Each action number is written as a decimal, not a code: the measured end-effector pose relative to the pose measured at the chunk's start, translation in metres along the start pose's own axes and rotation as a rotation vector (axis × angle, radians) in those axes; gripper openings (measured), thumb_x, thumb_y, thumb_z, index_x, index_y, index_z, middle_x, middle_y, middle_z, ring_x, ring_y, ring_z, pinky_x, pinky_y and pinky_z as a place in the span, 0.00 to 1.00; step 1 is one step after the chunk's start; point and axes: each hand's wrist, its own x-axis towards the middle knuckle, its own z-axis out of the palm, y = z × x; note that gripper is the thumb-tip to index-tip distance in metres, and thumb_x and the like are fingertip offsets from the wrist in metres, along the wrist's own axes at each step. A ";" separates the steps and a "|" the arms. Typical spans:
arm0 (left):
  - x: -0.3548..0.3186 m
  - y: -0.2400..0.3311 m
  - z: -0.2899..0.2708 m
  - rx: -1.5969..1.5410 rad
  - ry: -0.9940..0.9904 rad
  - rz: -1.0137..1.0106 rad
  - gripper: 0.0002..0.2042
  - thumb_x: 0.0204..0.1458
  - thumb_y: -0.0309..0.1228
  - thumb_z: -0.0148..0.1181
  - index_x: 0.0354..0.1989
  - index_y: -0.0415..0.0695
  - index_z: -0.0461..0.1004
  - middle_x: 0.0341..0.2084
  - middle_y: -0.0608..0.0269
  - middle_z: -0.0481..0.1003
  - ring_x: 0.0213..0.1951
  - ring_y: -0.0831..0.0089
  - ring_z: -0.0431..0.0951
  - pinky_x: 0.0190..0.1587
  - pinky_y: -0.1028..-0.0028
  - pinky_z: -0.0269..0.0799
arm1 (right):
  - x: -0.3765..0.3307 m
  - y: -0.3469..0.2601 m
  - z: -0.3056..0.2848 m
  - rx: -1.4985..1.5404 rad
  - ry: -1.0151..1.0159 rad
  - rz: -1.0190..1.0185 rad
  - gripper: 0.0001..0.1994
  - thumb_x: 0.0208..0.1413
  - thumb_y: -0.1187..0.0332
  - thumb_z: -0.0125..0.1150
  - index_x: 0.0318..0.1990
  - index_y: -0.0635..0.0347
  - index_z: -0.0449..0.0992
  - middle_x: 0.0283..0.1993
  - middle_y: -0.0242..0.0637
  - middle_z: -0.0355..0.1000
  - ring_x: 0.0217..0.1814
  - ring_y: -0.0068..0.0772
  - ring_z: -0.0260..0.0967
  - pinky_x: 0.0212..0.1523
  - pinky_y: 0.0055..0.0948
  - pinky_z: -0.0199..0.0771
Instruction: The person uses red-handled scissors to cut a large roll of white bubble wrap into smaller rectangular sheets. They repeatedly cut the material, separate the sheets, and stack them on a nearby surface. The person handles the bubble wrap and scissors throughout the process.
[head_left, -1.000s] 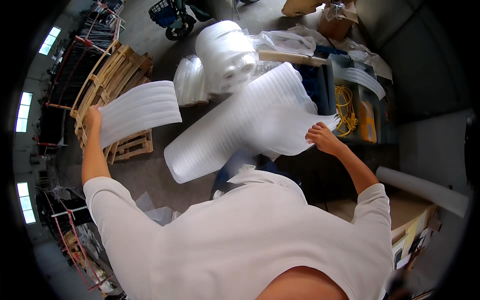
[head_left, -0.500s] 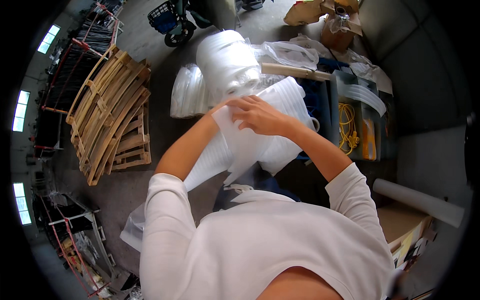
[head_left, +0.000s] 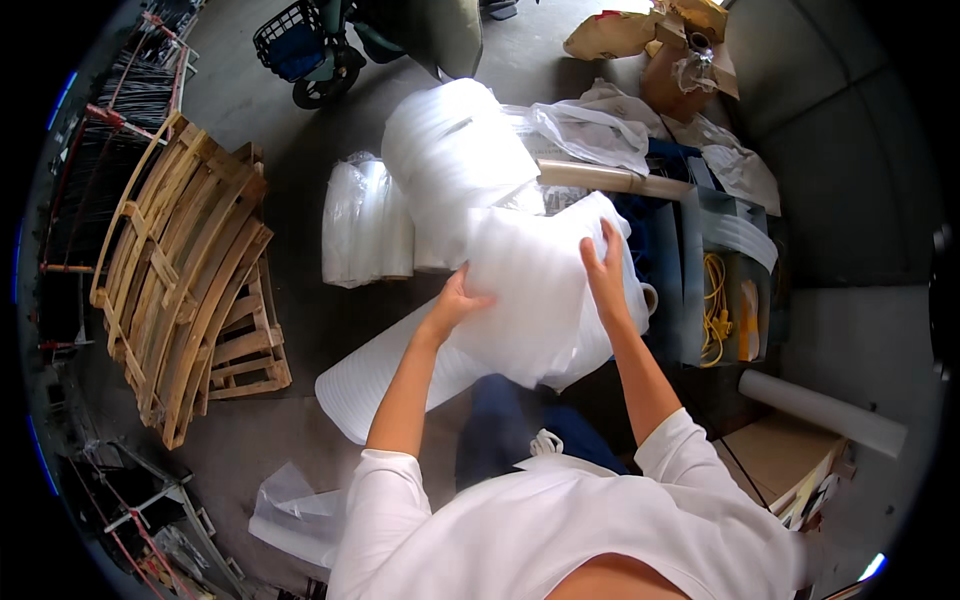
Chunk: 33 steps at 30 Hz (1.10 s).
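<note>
A white foam sheet (head_left: 525,290), squarish and seemingly in several layers, is spread between my two hands. My left hand (head_left: 458,305) grips its left edge, thumb on top and the other fingers hidden underneath. At the right edge my right hand (head_left: 606,275) has its thumb and fingers around the foam. Beneath the sheet lies a large white foam roll (head_left: 370,375), slanting down to the left. Just beyond stands a bulky wrapped white roll (head_left: 445,140), with smaller plastic-wrapped rolls (head_left: 365,225) on its left.
Stacked wooden pallets (head_left: 185,270) lean at the left. On the right are a grey bin (head_left: 690,270) with a yellow cord (head_left: 716,305), a cardboard tube (head_left: 615,178), a white tube (head_left: 825,412) and a cardboard box (head_left: 780,455). A basketed scooter (head_left: 325,75) stands far off.
My hands, earlier close together over the foam, have moved apart to opposite edges of the sheet. The sheet now lies flatter and squarer between them. My view has shifted slightly.
</note>
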 end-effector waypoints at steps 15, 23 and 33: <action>0.247 0.044 -0.146 1.078 0.276 0.324 0.28 0.48 0.43 0.49 0.57 0.46 0.53 0.54 0.51 0.56 0.57 0.58 0.53 0.57 0.58 0.41 | 0.112 0.084 0.204 0.980 0.031 0.560 0.26 0.43 0.72 0.59 0.51 0.63 0.57 0.49 0.39 0.63 0.50 0.33 0.60 0.49 0.33 0.60; 0.311 -0.085 -0.185 1.488 0.052 0.001 0.29 0.50 0.49 0.43 0.60 0.62 0.43 0.61 0.57 0.35 0.62 0.55 0.32 0.57 0.48 0.26 | 0.167 0.181 0.230 0.371 -0.007 0.980 0.30 0.50 0.61 0.52 0.56 0.63 0.46 0.52 0.45 0.56 0.47 0.37 0.61 0.42 0.35 0.66; 0.326 -0.116 -0.194 1.369 0.112 -0.005 0.32 0.48 0.53 0.43 0.60 0.66 0.38 0.61 0.57 0.31 0.62 0.54 0.28 0.57 0.48 0.23 | -0.052 0.215 0.165 0.396 -0.372 1.269 0.13 0.52 0.66 0.46 0.44 0.60 0.65 0.33 0.34 0.67 0.33 0.24 0.67 0.33 0.24 0.65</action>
